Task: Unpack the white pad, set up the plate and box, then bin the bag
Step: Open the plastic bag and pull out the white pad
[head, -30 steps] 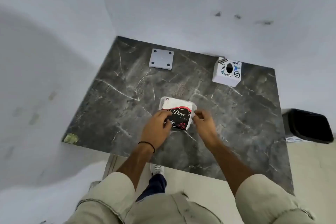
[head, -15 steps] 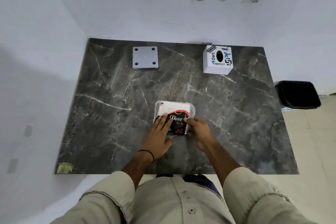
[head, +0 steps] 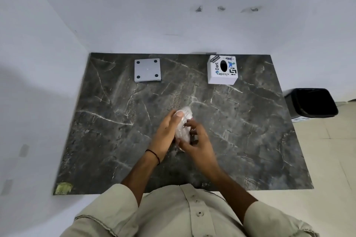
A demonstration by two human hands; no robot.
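A clear plastic bag (head: 184,127) with the white pad inside is lifted on edge above the middle of the dark marble table (head: 115,140). My left hand (head: 166,132) grips its left side, thumb at the top. My right hand (head: 196,140) holds its right side, fingers curled on the wrapper. Most of the bag is hidden between the hands. A grey square plate (head: 147,70) with black dots at its corners lies at the back left. A white box (head: 222,69) with stickers and a dark oval hole on top stands at the back right.
A black bin (head: 312,103) stands on the tiled floor just right of the table. White walls close in on the far and left sides. A yellowish patch (head: 63,187) marks the table's near left corner.
The bag lay flat on the table with both hands resting on it; now both hands have raised it and turned it on edge. The head camera has also shifted.
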